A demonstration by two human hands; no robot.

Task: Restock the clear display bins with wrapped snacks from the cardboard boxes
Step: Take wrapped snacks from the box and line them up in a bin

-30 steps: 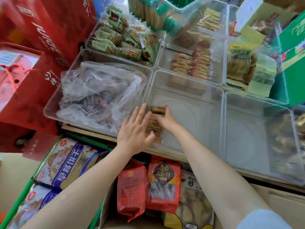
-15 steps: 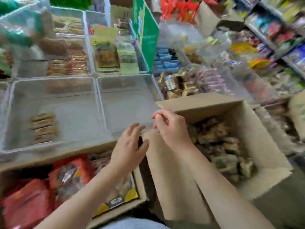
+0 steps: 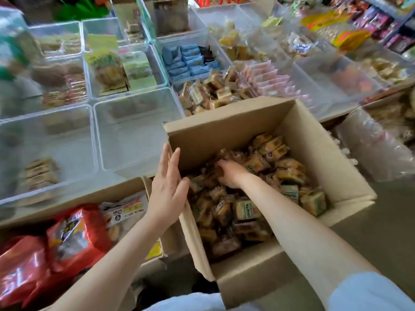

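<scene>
Right grip (image 3: 226, 173) among unreadably labelled snacks (image 3: 247, 209)

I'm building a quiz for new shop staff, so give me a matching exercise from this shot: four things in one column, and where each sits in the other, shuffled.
Things
1. right hand
2. left hand
3. short row of brown wrapped biscuits
4. blue wrapped snack packets

Places
A. in a clear bin far behind the box
B. on the brown cardboard box's left wall, fingers straight
C. down among the wrapped snacks inside the box
D. in the near-left clear plastic bin

Pairs: 1-C, 2-B, 3-D, 4-A
</scene>
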